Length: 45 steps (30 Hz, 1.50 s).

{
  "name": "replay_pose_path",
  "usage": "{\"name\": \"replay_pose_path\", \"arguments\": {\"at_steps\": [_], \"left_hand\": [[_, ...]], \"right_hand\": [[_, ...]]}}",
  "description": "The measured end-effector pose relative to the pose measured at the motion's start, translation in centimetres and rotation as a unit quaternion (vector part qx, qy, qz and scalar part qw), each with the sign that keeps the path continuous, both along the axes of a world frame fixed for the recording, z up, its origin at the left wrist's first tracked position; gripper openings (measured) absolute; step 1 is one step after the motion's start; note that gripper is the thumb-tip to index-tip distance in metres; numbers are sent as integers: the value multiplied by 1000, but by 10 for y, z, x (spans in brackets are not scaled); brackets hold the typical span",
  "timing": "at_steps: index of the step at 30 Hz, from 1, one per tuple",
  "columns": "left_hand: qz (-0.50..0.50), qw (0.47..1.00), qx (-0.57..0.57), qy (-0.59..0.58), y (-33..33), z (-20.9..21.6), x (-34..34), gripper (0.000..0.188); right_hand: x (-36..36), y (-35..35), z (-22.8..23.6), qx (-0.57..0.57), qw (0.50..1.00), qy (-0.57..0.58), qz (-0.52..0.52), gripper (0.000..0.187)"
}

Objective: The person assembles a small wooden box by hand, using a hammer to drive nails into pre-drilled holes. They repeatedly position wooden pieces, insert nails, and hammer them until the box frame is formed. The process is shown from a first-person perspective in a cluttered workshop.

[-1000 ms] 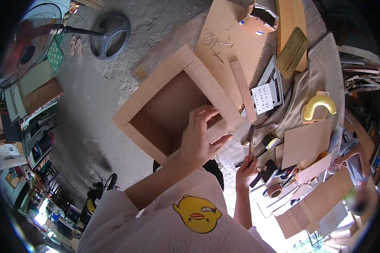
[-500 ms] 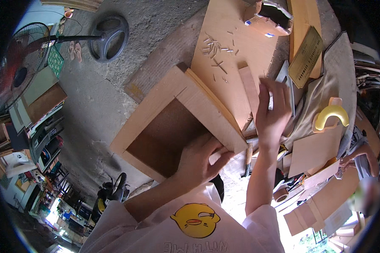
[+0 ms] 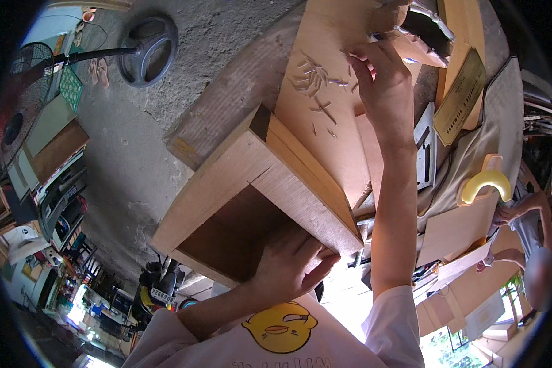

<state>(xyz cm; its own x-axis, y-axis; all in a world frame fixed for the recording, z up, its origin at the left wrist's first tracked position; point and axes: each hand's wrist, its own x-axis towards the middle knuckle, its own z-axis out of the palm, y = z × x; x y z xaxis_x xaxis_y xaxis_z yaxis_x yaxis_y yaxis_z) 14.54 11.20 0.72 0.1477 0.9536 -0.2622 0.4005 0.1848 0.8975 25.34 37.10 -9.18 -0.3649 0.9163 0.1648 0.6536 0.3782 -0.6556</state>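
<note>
A wooden box frame (image 3: 214,208) with a square opening tilts in front of my body. My left hand (image 3: 291,264) grips its near right edge, with the fingers reaching into the opening and the thumb by the rim. My right hand (image 3: 383,89) is stretched out over a light brown board (image 3: 322,43). Its fingers are curled together in a pinch; what they hold, if anything, is too small to make out. Several thin metal nails or pins (image 3: 313,80) lie scattered on the board, just left of that hand. A torn cardboard carton (image 3: 389,18) stands right behind it.
To the right are a yellowish printed plate (image 3: 460,98), a metal piece with slots (image 3: 424,147) and a yellow curved object (image 3: 487,184). A fan (image 3: 18,110) and a steering wheel (image 3: 147,52) are at the left. Another person's arm (image 3: 527,208) shows at far right.
My right hand has moved away from me, from beside the wood strip to the carton and the scattered nails. My left hand keeps its hold on the box, which has tilted slightly.
</note>
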Motion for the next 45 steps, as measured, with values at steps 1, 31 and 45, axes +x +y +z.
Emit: {"name": "replay_pose_path", "arguments": {"at_steps": [1,31,45], "left_hand": [[0,1000,-3,-3,-1,0,0,24],[42,998,-17,-33,-7,-1,1,21],[45,998,14,-39,-3,-1,-2,20]], "right_hand": [[0,1,0,4,1000,-2,5,11],[-26,-14,5,12,994,-59,94,8],[-47,-18,12,2,989,-115,92,7]]}}
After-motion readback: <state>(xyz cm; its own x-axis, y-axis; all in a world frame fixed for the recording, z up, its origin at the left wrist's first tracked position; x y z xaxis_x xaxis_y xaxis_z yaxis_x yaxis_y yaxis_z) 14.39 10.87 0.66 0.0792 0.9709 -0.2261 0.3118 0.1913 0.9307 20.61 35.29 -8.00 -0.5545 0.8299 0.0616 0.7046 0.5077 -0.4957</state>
